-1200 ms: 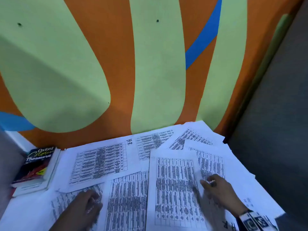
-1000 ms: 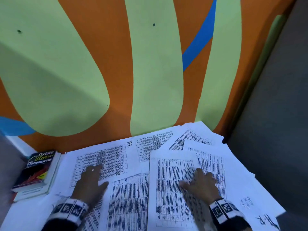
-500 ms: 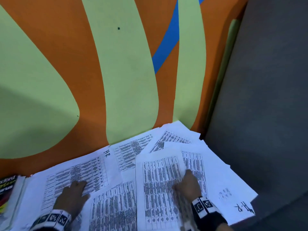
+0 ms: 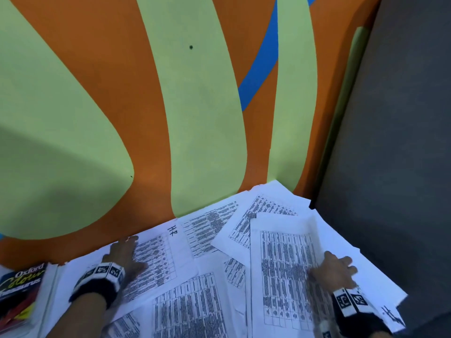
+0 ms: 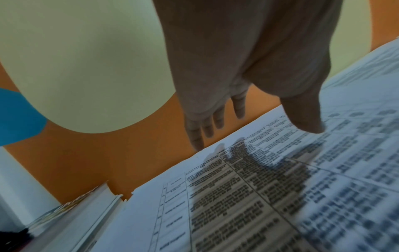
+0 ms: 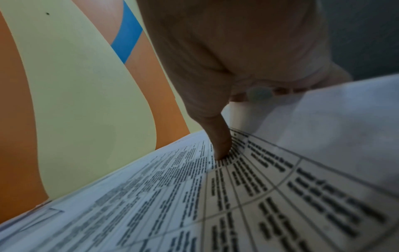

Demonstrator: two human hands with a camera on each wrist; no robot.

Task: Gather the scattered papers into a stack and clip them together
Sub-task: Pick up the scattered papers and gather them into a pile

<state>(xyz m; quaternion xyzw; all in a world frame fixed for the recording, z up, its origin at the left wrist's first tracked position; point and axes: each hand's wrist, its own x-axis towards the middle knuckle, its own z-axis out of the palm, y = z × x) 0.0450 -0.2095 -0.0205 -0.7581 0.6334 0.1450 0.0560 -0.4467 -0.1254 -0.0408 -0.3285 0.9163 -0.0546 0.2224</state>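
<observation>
Several printed sheets (image 4: 210, 240) lie overlapping on the table against the wall. My left hand (image 4: 124, 254) lies flat on the rear left sheet (image 4: 158, 259), its fingertips (image 5: 197, 143) at the sheet's far edge by the wall. My right hand (image 4: 329, 267) is at the right edge of the tall upright sheet (image 4: 280, 264). Its thumb (image 6: 220, 146) presses on the printed face, and the edge curls up between thumb and fingers, which hides the fingers in the right wrist view. No clip is in view.
A thesaurus book (image 4: 19, 289) lies on the table at the far left beside the papers. The orange and green wall (image 4: 195, 118) stands right behind the sheets. A dark grey partition (image 4: 390, 167) closes the right side, and sheets overhang there.
My left hand slid forward to the rear left sheet's far edge. My right hand moved from the middle of the upright sheet to its right edge, which now curls up.
</observation>
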